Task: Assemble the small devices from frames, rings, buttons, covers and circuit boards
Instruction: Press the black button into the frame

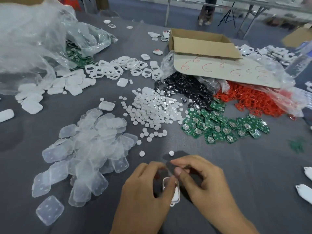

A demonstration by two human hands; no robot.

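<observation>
My left hand (143,188) grips a small white frame (174,195) near the table's front edge, thumb across its top. My right hand (200,176) is beside it with fingers curled, thumb and forefinger pinched together above the frame; what they pinch is hidden. Piles lie beyond: translucent covers (84,149), white round buttons (152,108), green circuit boards (219,125), red rings (249,100), black parts (185,88) and white frames (118,66). Two loose buttons (171,153) lie just ahead of my hands.
A cardboard box (202,46) lies tipped at the back right. A big clear plastic bag (33,44) with more green boards fills the back left. White shells (50,86) lie at the left, others at the right edge (307,191). A person's legs (206,12) stand beyond the table.
</observation>
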